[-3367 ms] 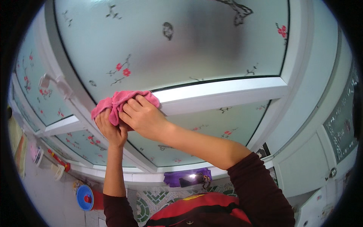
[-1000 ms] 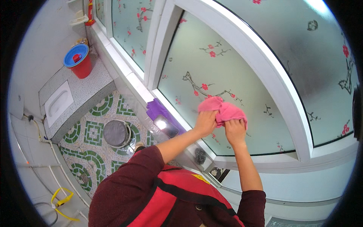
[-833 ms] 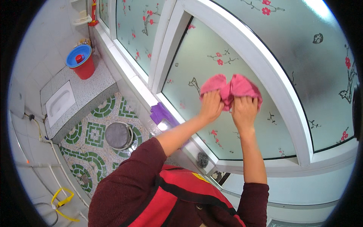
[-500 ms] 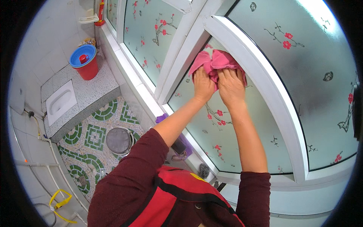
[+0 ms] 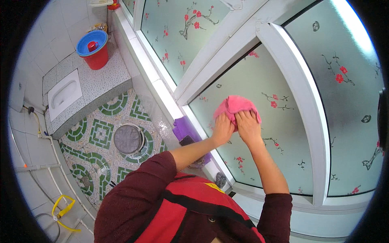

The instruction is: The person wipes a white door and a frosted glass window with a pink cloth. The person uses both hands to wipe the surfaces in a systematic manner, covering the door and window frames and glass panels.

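Note:
A pink cloth (image 5: 237,104) lies bunched against a frosted glass pane (image 5: 259,77) printed with red blossoms and dark twigs. My left hand (image 5: 223,128) presses on the cloth's lower left part, its fingertips sunk in the folds. Beside it, my right hand (image 5: 249,126) grips the lower right part, with fingers bent over the cloth. Both hands sit close together near the middle of the pane, inside its white frame (image 5: 302,93).
A purple cloth (image 5: 184,128) and a dark phone-like object (image 5: 187,140) rest on the ledge left of the pane, with a grey scrubber (image 5: 220,180) nearer me. Further left are a round stool (image 5: 127,139), a red bucket (image 5: 97,60) holding a blue basin (image 5: 83,46), and a squat toilet (image 5: 63,95).
Both hands have slid the pink cloth down the glass, from the pane's upper corner toward its middle. My view has shifted a little too.

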The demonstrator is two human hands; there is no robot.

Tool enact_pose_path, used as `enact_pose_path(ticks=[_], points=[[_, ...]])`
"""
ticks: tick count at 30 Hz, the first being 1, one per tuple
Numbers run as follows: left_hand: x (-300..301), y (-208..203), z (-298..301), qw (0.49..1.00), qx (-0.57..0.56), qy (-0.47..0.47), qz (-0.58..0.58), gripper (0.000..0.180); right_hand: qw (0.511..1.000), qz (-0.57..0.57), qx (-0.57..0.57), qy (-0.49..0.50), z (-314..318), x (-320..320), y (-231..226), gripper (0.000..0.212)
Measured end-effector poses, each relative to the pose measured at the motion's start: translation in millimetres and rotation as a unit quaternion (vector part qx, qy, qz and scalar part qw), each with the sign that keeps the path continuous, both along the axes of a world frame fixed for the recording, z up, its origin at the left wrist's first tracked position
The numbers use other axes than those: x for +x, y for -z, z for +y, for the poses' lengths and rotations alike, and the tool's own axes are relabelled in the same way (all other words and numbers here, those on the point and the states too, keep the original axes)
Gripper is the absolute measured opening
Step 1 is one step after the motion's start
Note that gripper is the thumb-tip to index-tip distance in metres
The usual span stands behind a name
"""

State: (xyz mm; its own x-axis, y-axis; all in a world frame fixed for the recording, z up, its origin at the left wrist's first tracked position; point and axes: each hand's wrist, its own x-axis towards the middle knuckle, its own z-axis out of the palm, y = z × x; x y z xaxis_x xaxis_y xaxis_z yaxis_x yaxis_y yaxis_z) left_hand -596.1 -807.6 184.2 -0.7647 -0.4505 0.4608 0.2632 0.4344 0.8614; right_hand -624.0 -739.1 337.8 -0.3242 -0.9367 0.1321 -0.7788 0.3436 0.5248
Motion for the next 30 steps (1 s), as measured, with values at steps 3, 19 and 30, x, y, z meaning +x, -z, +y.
enact_pose_path(ticks=[3, 19, 30], points=[[-14.5, 1.0, -25.6, 0.998, 0.054, -0.039, 0.003, 0.046, 0.999, -0.043, 0.002, 0.014, -30.0, -16.8, 16.4, 0.033], [-28.2, 96.0, 58.7, 0.933, 0.285, -0.170, -0.136, 0.053, 0.993, -0.022, 0.099, -0.053, 27.0, -11.9, 92.3, 0.040], [32.0, 62.0, 231.9, 0.921, 0.342, -0.124, -0.138, 0.045, 0.998, -0.045, 0.052, -0.013, 203.4, 45.1, 89.9, 0.038]])
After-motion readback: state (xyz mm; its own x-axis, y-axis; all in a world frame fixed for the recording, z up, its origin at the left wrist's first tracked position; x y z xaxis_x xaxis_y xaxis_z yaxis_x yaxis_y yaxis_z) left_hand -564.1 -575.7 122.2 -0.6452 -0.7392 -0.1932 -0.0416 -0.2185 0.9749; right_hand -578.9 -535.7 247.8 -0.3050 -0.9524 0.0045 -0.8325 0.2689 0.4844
